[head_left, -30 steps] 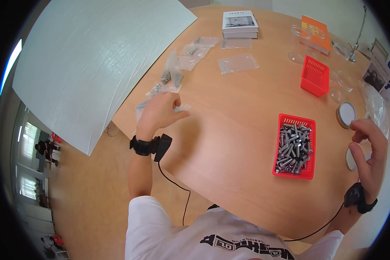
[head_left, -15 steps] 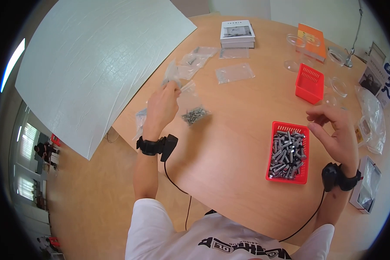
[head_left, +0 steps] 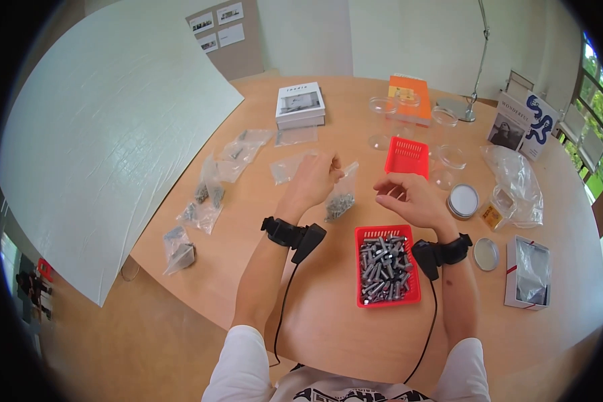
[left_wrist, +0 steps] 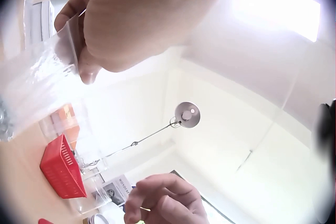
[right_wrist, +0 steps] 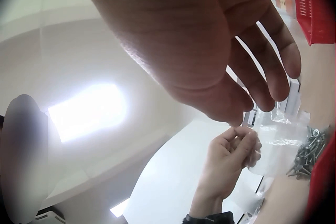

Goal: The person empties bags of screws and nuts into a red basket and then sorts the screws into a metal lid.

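My left hand (head_left: 311, 182) pinches a clear zip bag (head_left: 346, 181) by its top edge. Small screws (right_wrist: 310, 153) lie gathered at the bottom of that bag, which hangs over the table. To the right of the bag, my right hand (head_left: 417, 199) hovers with loosely bent fingers and nothing in them. In the right wrist view its fingers (right_wrist: 273, 85) spread apart near the bag. Below the right hand stands a red basket (head_left: 417, 295) filled with large bolts (head_left: 383, 268).
More bags of hardware (head_left: 201, 216) lie along the left side, beside a large white panel (head_left: 114, 134). Behind are books (head_left: 300, 107), an empty red basket (head_left: 407, 155) and clear cups (head_left: 443, 137). A tin (head_left: 463, 201) and an open box (head_left: 528, 275) stand right.
The left hand has picked up a bag of screws from the left group and carried it right. The right hand has come in from the far right toward it. The head view has turned.
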The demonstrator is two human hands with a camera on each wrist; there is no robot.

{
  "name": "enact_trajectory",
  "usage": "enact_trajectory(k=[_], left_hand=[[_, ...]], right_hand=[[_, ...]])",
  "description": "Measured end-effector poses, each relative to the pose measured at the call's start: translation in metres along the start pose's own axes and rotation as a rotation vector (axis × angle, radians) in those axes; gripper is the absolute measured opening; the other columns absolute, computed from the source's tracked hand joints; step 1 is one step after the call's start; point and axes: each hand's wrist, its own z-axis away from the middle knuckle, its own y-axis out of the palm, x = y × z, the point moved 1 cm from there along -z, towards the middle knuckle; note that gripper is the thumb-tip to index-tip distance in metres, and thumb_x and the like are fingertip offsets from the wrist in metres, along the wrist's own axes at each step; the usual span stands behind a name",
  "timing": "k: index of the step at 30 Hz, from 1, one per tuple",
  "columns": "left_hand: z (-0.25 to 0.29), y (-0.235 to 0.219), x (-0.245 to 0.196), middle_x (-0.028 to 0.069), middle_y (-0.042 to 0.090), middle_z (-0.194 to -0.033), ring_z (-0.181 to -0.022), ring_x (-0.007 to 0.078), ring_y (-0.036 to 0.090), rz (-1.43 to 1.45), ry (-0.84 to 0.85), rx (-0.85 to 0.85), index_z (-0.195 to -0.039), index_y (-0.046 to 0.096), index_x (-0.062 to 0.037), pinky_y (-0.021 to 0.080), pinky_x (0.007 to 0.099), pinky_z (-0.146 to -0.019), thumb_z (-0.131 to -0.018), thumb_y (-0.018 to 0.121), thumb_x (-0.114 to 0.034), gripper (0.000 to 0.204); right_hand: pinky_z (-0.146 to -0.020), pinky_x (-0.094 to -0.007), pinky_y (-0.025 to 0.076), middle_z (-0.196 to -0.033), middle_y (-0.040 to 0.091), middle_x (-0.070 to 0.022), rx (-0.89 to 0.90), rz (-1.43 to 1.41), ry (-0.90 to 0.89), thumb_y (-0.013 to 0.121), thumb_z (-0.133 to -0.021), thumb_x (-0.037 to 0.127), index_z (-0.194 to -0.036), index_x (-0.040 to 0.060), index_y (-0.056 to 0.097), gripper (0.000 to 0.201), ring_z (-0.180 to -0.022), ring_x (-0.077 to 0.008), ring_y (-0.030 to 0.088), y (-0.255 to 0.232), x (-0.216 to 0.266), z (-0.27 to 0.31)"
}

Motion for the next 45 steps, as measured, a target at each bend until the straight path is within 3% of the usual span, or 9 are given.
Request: enact_trajectory(k=[2, 5, 6, 9, 12, 17, 21, 29, 45], left_hand=[[-0.005, 0.006, -0.016, 0.0169, 0.067, -0.069, -0.06, 0.0221, 0.066, 0.024, -0.02, 0.027, -0.088, 0.057, 0.0021, 0.048, 0.0348, -0.056, -0.084, 0.07, -0.003, 0.015], [-0.008, 0.007, -0.04, 0.0228, 0.068, -0.076, -0.072, 0.0321, 0.07, 0.138, -0.166, 0.142, -0.094, 0.058, 0.0032, 0.052, 0.0392, -0.065, -0.078, 0.077, -0.006, 0.026], [-0.008, 0.01, -0.041, 0.0219, 0.068, -0.075, -0.07, 0.031, 0.07, 0.153, -0.158, 0.138, -0.093, 0.058, 0.003, 0.052, 0.0381, -0.064, -0.077, 0.078, -0.007, 0.027], [-0.01, 0.019, -0.042, 0.0193, 0.068, -0.072, -0.067, 0.0291, 0.069, 0.177, -0.133, 0.138, -0.09, 0.058, 0.0024, 0.052, 0.036, -0.062, -0.073, 0.08, -0.009, 0.031], [-0.01, 0.022, -0.044, 0.0182, 0.068, -0.072, -0.068, 0.0295, 0.069, 0.156, -0.09, 0.153, -0.088, 0.058, 0.0017, 0.051, 0.0364, -0.061, -0.069, 0.083, -0.012, 0.035], [-0.007, 0.016, -0.06, 0.0192, 0.068, -0.07, -0.068, 0.0295, 0.07, 0.111, -0.108, 0.216, -0.086, 0.06, 0.002, 0.051, 0.0377, -0.061, -0.064, 0.085, -0.014, 0.037], [-0.004, 0.01, -0.063, 0.0203, 0.069, -0.071, -0.07, 0.032, 0.07, 0.031, -0.097, 0.273, -0.081, 0.067, 0.0038, 0.052, 0.0391, -0.063, -0.068, 0.082, -0.016, 0.027], [0.001, 0.015, -0.05, 0.0171, 0.072, -0.077, -0.074, 0.0312, 0.071, -0.207, -0.015, 0.26, -0.081, 0.073, 0.0, 0.054, 0.0381, -0.067, -0.074, 0.076, -0.014, 0.016], [0.001, 0.014, -0.047, 0.019, 0.07, -0.071, -0.069, 0.0308, 0.07, -0.056, -0.035, 0.323, -0.077, 0.072, 0.0018, 0.053, 0.0384, -0.064, -0.069, 0.077, -0.014, 0.018]], right_hand=[[-0.069, -0.0294, 0.055, -0.084, 0.072, -0.0112, -0.034, -0.014, 0.015, 0.071, -0.089, 0.018, -0.105, -0.0022, 0.068, 0.027, -0.074, -0.0166, 0.068, 0.003, -0.017, -0.01], [-0.069, -0.03, 0.055, -0.081, 0.072, -0.0112, -0.016, -0.096, 0.154, 0.071, -0.088, 0.019, -0.104, -0.0021, 0.069, 0.027, -0.072, -0.0172, 0.069, 0.007, -0.03, -0.017], [-0.064, -0.0242, 0.053, -0.078, 0.069, -0.0069, -0.022, -0.107, 0.147, 0.067, -0.095, 0.022, -0.103, -0.0017, 0.067, 0.025, -0.068, -0.0107, 0.066, 0.009, -0.032, -0.017], [-0.061, -0.0243, 0.054, -0.079, 0.07, -0.0068, 0.026, -0.264, 0.371, 0.063, -0.099, 0.026, -0.1, -0.0003, 0.066, 0.027, -0.068, -0.0109, 0.067, 0.015, -0.03, -0.024], [-0.059, -0.0242, 0.055, -0.079, 0.071, -0.0067, 0.066, -0.434, 0.476, 0.06, -0.101, 0.029, -0.095, 0.0023, 0.067, 0.029, -0.067, -0.011, 0.068, 0.018, -0.041, -0.028], [-0.06, -0.0238, 0.056, -0.081, 0.071, -0.0065, 0.064, -0.574, 0.41, 0.06, -0.101, 0.027, -0.089, 0.0027, 0.066, 0.028, -0.066, -0.0112, 0.068, 0.025, -0.053, -0.025], [-0.057, -0.0226, 0.054, -0.08, 0.072, -0.0064, 0.071, -0.644, 0.382, 0.06, -0.1, 0.024, -0.089, 0.003, 0.064, 0.024, -0.066, -0.012, 0.068, 0.029, -0.057, -0.026], [-0.061, -0.025, 0.058, -0.078, 0.071, -0.0072, 0.012, -0.596, 0.509, 0.063, -0.099, 0.028, -0.092, 0.0017, 0.068, 0.028, -0.065, -0.0125, 0.069, 0.027, -0.04, -0.024], [-0.066, -0.027, 0.059, -0.084, 0.072, -0.0078, 0.092, -0.665, 0.469, 0.064, -0.097, 0.021, -0.09, 0.0041, 0.067, 0.019, -0.073, -0.0139, 0.071, 0.033, -0.051, -0.021]])
